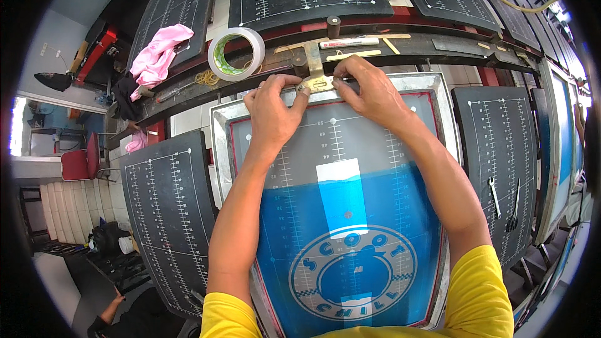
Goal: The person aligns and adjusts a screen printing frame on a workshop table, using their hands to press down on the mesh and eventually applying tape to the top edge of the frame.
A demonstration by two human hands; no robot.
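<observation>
A silk-screen frame with a metal rim lies before me over a dark marked board. Its mesh is grey at the far end and blue nearer me, bearing a round lettered design. At the middle of its far rim sits a brass-coloured metal bracket with a slot. My left hand pinches the bracket's left end by a small bolt, thumb and index finger closed there. Around the bracket's right end, my right hand has its thumb and index finger curled. A white strip shows within the frame.
Beyond the frame, a tape roll, a marker and thin sticks lie along a dark rail. Pink cloth hangs at the left. Marked black boards surround me; the right one carries a wrench. A person's arm shows lower left.
</observation>
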